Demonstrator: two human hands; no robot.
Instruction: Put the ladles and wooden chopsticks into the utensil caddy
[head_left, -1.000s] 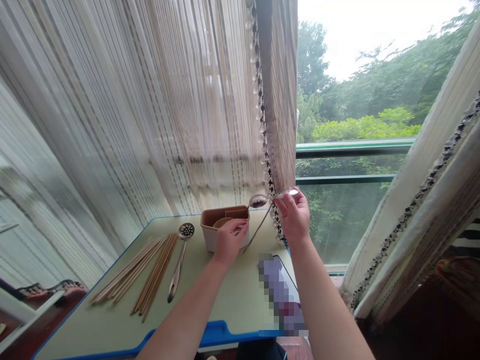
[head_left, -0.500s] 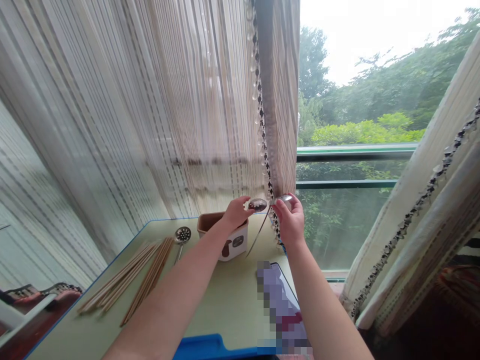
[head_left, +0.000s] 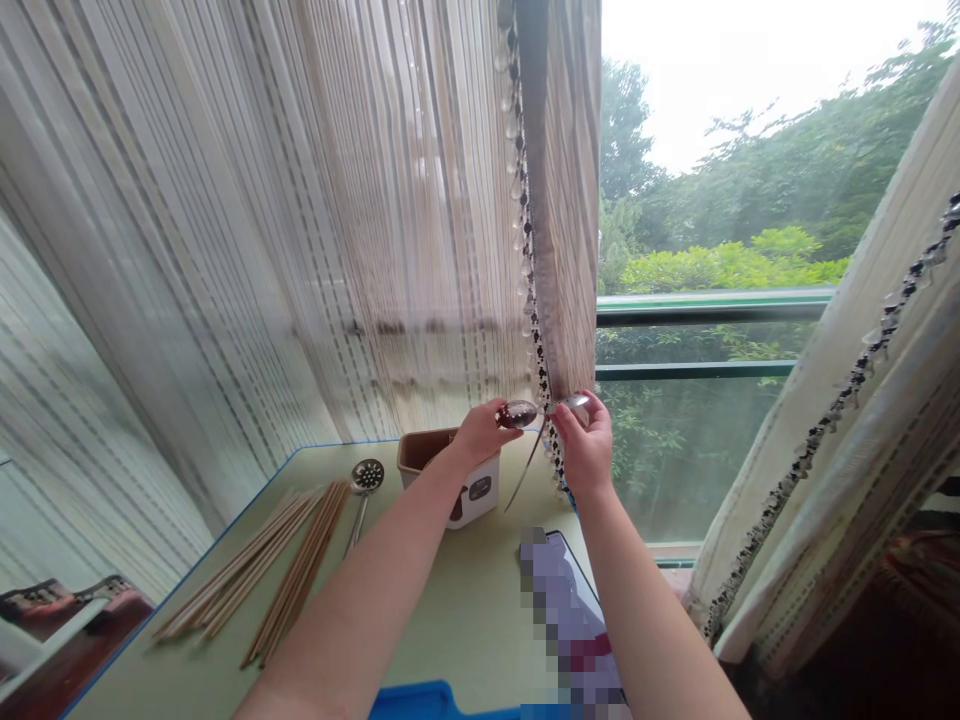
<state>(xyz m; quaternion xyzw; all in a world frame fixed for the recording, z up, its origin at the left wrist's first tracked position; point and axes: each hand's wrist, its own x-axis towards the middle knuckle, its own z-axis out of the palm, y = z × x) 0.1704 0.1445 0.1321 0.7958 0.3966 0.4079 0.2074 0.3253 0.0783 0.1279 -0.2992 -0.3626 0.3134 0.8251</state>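
My left hand (head_left: 478,436) reaches over the brown-and-white utensil holder (head_left: 486,503). Its fingers are closed at the edge of a metal slotted spoon's bowl (head_left: 519,414), whose handle is hidden. To the right, my right hand (head_left: 589,445) grips a metal spoon (head_left: 576,401) by its bowl end. That spoon's thin handle slants down and left, beside the holder and above the table. The two bowls are close together with a small gap between them. My left forearm covers part of the holder's front.
A metal skimmer (head_left: 367,476) lies on the pale table (head_left: 450,620), partly behind my left forearm. Left of it are light chopsticks (head_left: 240,570) and darker brown chopsticks (head_left: 304,565). A phone (head_left: 574,600), partly blurred, lies at the right. Curtains (head_left: 420,250) hang behind.
My left hand has moved from the holder's front edge up to the slotted spoon's bowl and closed on it. My right hand still holds its spoon, slightly lower.
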